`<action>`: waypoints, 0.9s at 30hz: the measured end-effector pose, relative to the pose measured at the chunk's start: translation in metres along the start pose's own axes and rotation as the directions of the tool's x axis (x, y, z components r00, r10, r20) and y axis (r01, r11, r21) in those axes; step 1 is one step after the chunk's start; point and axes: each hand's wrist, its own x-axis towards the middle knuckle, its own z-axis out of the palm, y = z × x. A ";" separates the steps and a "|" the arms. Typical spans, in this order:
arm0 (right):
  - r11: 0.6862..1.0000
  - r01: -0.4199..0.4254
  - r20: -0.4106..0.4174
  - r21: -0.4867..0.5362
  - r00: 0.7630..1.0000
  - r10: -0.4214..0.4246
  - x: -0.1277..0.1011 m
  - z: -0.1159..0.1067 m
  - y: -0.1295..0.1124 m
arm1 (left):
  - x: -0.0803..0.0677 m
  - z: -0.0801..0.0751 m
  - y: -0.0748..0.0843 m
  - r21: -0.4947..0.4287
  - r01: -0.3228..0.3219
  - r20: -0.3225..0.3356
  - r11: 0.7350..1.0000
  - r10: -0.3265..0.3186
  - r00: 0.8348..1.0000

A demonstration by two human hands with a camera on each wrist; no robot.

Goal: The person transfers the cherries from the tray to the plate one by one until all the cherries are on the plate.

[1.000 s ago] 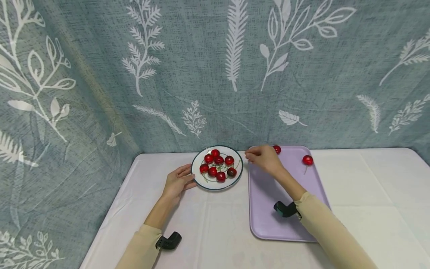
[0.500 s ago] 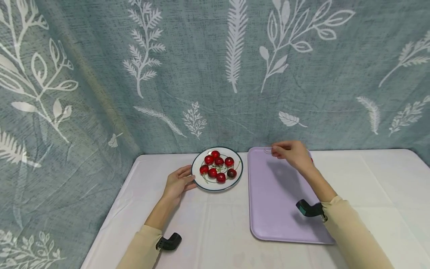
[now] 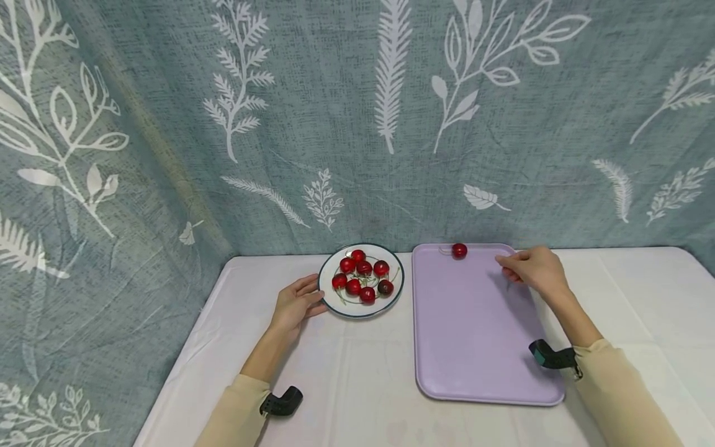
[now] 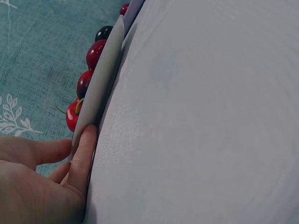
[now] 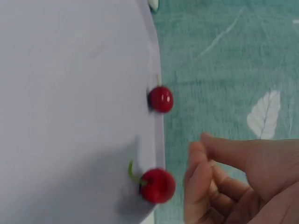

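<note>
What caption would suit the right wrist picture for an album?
Right hand with curled fingers beside a red cherry on the purple tray, a second cherry lying further along the rim.
</note>
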 end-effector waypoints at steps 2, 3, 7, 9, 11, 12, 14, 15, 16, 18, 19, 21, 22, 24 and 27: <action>0.999 0.000 0.000 -0.042 1.000 0.000 -0.001 -0.002 0.006 | 0.000 0.000 0.000 0.002 0.002 -0.001 1.000 -0.002 1.000; 0.998 -0.002 -0.003 -0.069 1.000 0.002 -0.001 -0.002 0.009 | 0.000 0.000 0.000 0.000 0.003 -0.001 1.000 -0.003 1.000; 0.988 -0.021 0.003 -0.155 1.000 0.022 -0.003 -0.003 0.016 | 0.000 0.000 0.000 -0.004 0.009 -0.004 1.000 -0.009 1.000; 0.986 -0.034 0.017 -0.166 0.999 0.038 -0.003 -0.003 0.019 | 0.000 0.000 0.000 -0.004 0.008 -0.007 1.000 -0.008 1.000; 0.986 -0.042 0.027 -0.164 0.999 0.047 -0.003 -0.002 0.021 | 0.001 0.000 -0.001 -0.004 0.007 -0.010 1.000 -0.007 1.000; 0.986 -0.049 0.032 -0.159 0.998 0.055 -0.003 -0.001 0.021 | 0.001 0.000 -0.001 -0.005 0.005 -0.011 1.000 -0.006 1.000; 0.984 -0.058 0.033 -0.166 0.997 0.065 -0.002 0.000 0.022 | 0.001 0.000 -0.001 -0.006 0.005 -0.010 1.000 -0.006 1.000; 0.982 -0.067 0.031 -0.175 0.997 0.073 -0.002 0.001 0.021 | 0.001 0.000 -0.001 -0.007 0.005 -0.008 1.000 -0.005 1.000; 0.980 -0.074 0.030 -0.186 0.996 0.081 -0.001 0.002 0.021 | 0.001 0.000 -0.001 -0.007 0.005 -0.007 1.000 -0.005 1.000; 0.974 -0.085 0.033 -0.208 0.995 0.094 0.000 0.003 0.020 | 0.001 0.001 -0.001 -0.006 0.003 -0.005 1.000 -0.003 1.000; 0.972 -0.087 0.033 -0.217 0.995 0.096 0.000 0.004 0.020 | 0.001 0.001 -0.001 -0.005 0.002 -0.005 1.000 -0.002 1.000; 0.970 -0.093 0.031 -0.227 0.994 0.103 0.001 0.004 0.019 | 0.001 0.001 -0.001 -0.004 -0.001 -0.006 1.000 0.001 1.000; 0.969 -0.092 0.028 -0.231 0.994 0.101 0.001 0.004 0.019 | 0.001 0.001 -0.001 -0.001 -0.003 -0.007 1.000 0.003 1.000; 0.966 -0.087 0.024 -0.243 0.995 0.096 0.000 0.004 0.018 | 0.001 0.001 -0.001 0.003 -0.005 -0.008 1.000 0.005 1.000; 0.963 -0.086 0.024 -0.257 0.995 0.095 -0.001 0.004 0.017 | 0.001 0.001 -0.001 0.005 -0.005 -0.010 1.000 0.005 1.000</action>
